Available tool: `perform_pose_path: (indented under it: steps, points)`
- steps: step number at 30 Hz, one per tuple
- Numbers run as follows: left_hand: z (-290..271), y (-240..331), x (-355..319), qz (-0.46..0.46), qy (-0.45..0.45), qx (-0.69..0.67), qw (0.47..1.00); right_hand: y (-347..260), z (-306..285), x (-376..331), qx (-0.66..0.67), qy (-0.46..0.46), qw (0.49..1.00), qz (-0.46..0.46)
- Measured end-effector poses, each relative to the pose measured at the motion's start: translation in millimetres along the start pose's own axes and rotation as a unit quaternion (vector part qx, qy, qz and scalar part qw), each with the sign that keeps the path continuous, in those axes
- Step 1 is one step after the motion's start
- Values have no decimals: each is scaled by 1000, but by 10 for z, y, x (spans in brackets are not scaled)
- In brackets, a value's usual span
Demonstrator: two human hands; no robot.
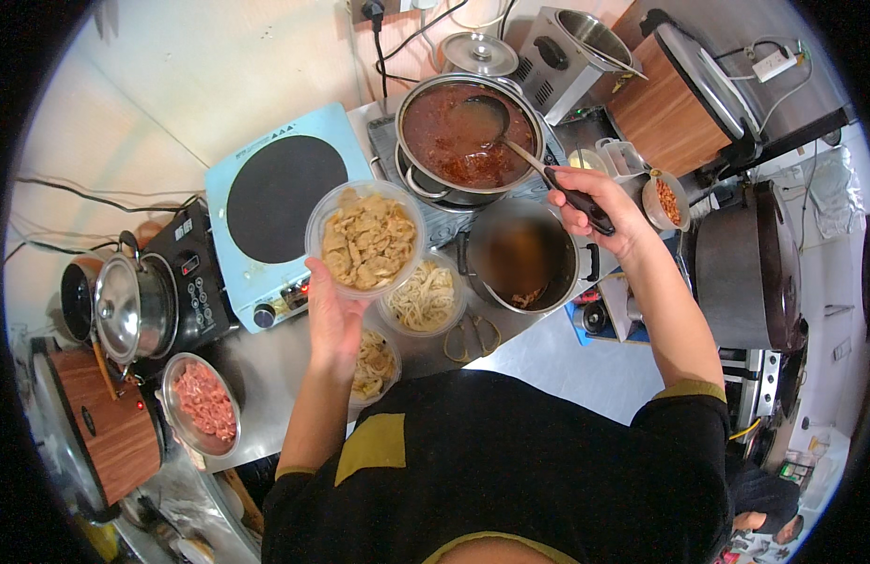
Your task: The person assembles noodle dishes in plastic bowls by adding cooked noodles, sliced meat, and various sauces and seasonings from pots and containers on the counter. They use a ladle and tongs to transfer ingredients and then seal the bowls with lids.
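The work looks partway along: the left hand (333, 315) grips a clear tub (315, 240), thumb at its side and other fingers mostly hidden, while the right hand (600, 211) wraps around the handle of a ladle (527, 156). The tub, held up near the pot (473, 191), is already well filled with pale brown pieces (364, 240) — no red broth (444, 141) shows on them. The ladle's head sits in that broth, not yet lifted clear — the pot remains well filled.
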State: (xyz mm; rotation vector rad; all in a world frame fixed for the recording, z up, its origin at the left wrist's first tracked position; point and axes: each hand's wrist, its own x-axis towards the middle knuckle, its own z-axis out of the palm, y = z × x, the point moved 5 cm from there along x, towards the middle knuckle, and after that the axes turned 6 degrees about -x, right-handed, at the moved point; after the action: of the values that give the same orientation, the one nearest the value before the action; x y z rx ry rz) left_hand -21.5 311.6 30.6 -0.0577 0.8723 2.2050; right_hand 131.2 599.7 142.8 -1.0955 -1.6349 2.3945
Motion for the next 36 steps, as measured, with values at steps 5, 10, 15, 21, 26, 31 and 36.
perform_pose_path:
  steps: [5, 10, 15, 21, 26, 31, 36]
  points:
    - [31, -33, 91, -4, -16, 1, 1000, -41, 42, -113, 84, -43, 996, -4]
    - [61, -69, 187, -11, -25, -1, 1000, -67, 226, -359, 73, -62, 995, 0]
    - [-76, -80, 279, 4, 30, 5, 1000, -31, 471, -612, 82, -102, 991, 21]
    - [-79, -21, 321, 39, 23, -32, 998, 64, 786, -778, 38, -90, 994, 52]
    - [-5, 49, 282, 33, 33, -30, 998, 152, 981, -801, -117, -113, 986, 25]
    - [37, 116, 218, 37, 50, -29, 998, 157, 1083, -832, -134, -115, 984, 16]
    - [18, 117, 199, 33, 33, -19, 999, 160, 995, -871, 28, -127, 991, 42]
